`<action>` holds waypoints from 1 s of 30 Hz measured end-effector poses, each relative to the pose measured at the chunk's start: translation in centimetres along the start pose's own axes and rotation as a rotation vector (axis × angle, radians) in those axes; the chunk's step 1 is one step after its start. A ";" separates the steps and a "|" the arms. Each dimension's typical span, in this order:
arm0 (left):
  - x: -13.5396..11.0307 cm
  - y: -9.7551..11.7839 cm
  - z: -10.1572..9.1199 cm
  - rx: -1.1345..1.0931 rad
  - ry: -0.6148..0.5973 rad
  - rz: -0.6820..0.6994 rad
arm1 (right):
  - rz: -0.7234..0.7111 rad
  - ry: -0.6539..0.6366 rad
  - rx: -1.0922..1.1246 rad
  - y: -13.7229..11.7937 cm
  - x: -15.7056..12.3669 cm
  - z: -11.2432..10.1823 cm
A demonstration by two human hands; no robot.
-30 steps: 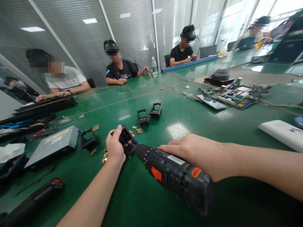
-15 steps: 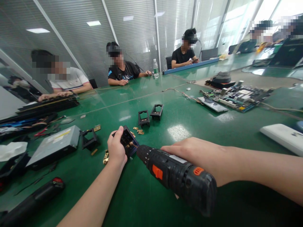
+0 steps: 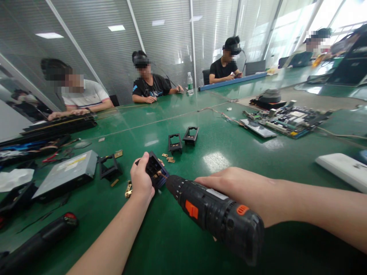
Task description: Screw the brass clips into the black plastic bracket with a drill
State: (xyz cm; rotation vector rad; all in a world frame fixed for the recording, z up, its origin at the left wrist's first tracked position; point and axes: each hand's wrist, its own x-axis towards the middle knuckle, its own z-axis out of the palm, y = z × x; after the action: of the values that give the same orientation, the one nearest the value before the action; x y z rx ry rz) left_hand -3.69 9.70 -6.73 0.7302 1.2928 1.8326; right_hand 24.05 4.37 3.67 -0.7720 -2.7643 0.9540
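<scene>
My left hand [image 3: 142, 177] is closed around a black plastic frame [image 3: 156, 164], its thumb over the top edge. Brass pieces show inside the frame. In my right hand [image 3: 233, 187] is a black cordless drill [image 3: 212, 214] with orange switches; the hand wraps its far side and most fingers are hidden. The drill's bit reaches the brass parts in the frame; whether it sits in a screw I cannot tell. Small brass plates [image 3: 169, 158] lie just beyond the frame, and more brass parts [image 3: 128, 190] lie by my left wrist.
Two similar black frames [image 3: 190, 135] stand farther back, another frame [image 3: 109, 167] to the left. A silver disc drive [image 3: 67, 173] and a black handle-like tool [image 3: 40, 244] lie at left. At right are a circuit board [image 3: 292, 118] and a white case [image 3: 342, 168]. Several people sit around the green table.
The view has shifted very slightly. My hands, the frame and the drill keep nearly the same places relative to each other.
</scene>
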 end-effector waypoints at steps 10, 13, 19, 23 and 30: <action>-0.1 0.1 0.1 0.003 -0.003 0.011 | -0.017 0.011 0.025 0.3 0.1 0.3; 0.0 0.1 0.0 0.001 0.017 0.008 | -0.053 0.051 0.043 0.7 -0.1 0.6; 0.6 -0.3 -0.2 -0.034 0.034 0.020 | -0.046 0.207 0.063 1.5 -0.4 1.1; 0.9 -0.3 -0.2 -0.056 0.049 0.017 | -0.031 0.299 0.153 2.1 -0.5 1.5; 0.2 0.0 0.1 -0.054 0.007 0.002 | -0.022 0.338 0.321 1.0 -0.2 2.3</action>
State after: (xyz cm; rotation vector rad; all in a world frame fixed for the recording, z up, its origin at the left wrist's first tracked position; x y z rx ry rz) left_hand -3.75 9.94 -6.73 0.6967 1.2421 1.8656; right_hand 24.09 3.73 1.26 -0.7645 -2.2572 1.1087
